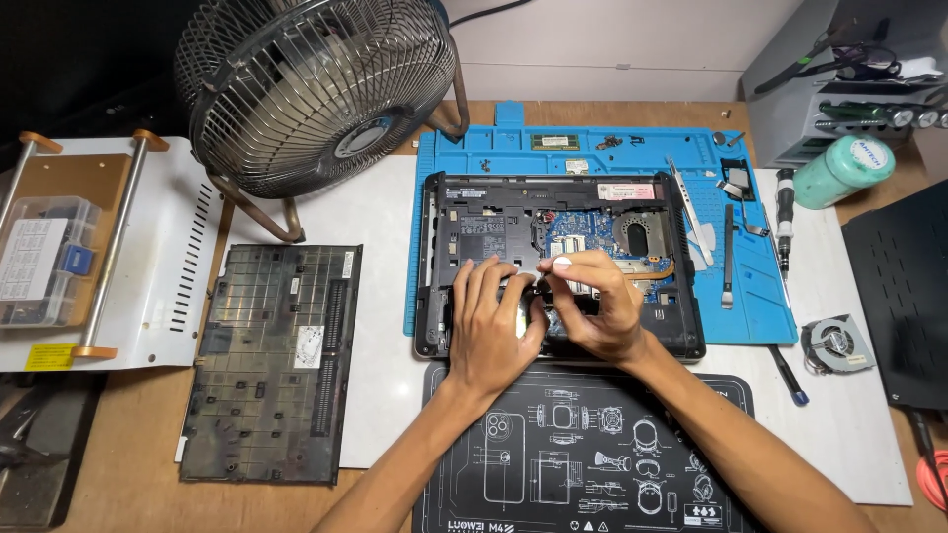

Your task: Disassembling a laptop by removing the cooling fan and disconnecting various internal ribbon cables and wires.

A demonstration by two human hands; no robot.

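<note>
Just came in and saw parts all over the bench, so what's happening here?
A person is working inside an opened laptop that lies upside down on a blue repair mat. The left hand rests flat on its lower edge, while the right hand pinches something small over the exposed circuit board; what it is cannot be made out. The removed bottom cover lies to the left, below a metal fan. A small cooling fan and hand tools sit to the right.

hands hide laptop point(464, 222) bay, fan point(316, 89) top cropped
</note>
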